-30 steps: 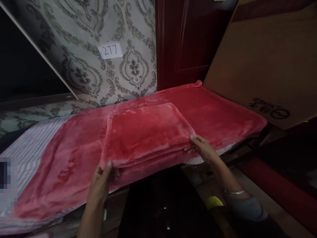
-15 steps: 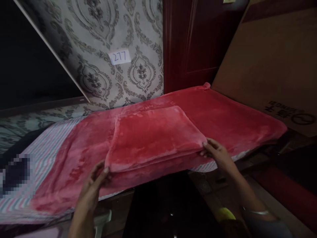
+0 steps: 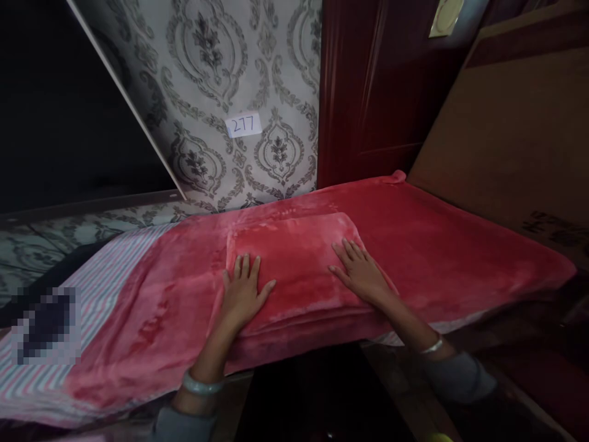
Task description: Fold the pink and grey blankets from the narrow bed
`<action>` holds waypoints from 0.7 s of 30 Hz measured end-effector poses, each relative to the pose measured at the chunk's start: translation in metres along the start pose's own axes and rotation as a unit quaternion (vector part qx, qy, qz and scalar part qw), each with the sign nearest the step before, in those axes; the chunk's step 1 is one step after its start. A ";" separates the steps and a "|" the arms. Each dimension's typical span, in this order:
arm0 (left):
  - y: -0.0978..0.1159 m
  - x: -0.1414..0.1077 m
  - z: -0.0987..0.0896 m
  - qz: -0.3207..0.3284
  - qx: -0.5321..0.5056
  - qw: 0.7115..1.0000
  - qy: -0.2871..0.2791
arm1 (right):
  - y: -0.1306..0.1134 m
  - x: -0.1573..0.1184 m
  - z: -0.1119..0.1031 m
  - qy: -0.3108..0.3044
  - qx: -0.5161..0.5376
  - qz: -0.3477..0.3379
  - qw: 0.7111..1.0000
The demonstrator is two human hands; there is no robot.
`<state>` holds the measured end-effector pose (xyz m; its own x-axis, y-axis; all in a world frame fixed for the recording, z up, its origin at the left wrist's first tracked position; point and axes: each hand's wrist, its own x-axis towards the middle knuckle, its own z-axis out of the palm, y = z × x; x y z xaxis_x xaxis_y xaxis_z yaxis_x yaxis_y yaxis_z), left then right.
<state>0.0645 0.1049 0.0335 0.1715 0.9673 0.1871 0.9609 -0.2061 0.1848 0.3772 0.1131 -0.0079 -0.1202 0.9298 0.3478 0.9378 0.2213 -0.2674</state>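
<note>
A plush red-pink cloth, folded into a rectangle (image 3: 299,264), lies on a larger red blanket (image 3: 451,245) of the same look. My left hand (image 3: 242,291) rests flat on the left part of the folded cloth with its fingers spread. Across from it, my right hand (image 3: 361,270) lies palm down near the right edge, fingers stretched out. Neither hand grips anything. Layered folds show along the front edge of the cloth.
Striped fabric (image 3: 115,270) shows beneath the blanket at the left. A dark screen (image 3: 78,110) stands at the upper left. A big cardboard box (image 3: 515,129) leans at the right, beside a dark red door (image 3: 363,92). A paper marked 277 (image 3: 243,124) is on the patterned wall.
Both hands have let go of the front corners of the folded cloth and moved up onto its top, now lying flat. The camera view has shifted slightly.
</note>
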 end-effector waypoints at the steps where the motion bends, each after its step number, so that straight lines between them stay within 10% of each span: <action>1: -0.002 -0.003 0.003 -0.004 0.007 1.000 -0.007 | 0.004 -0.004 0.005 0.002 -0.003 -0.004 1.000; 21: -0.003 -0.011 0.010 -0.001 0.107 0.994 -0.021 | 0.011 -0.014 0.015 0.023 -0.050 -0.030 0.998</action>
<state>0.0618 0.0966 0.0213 0.1740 0.9738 0.1462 0.9848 -0.1723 -0.0242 0.3839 0.1071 -0.0296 -0.1647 0.9011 0.4011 0.9576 0.2436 -0.1541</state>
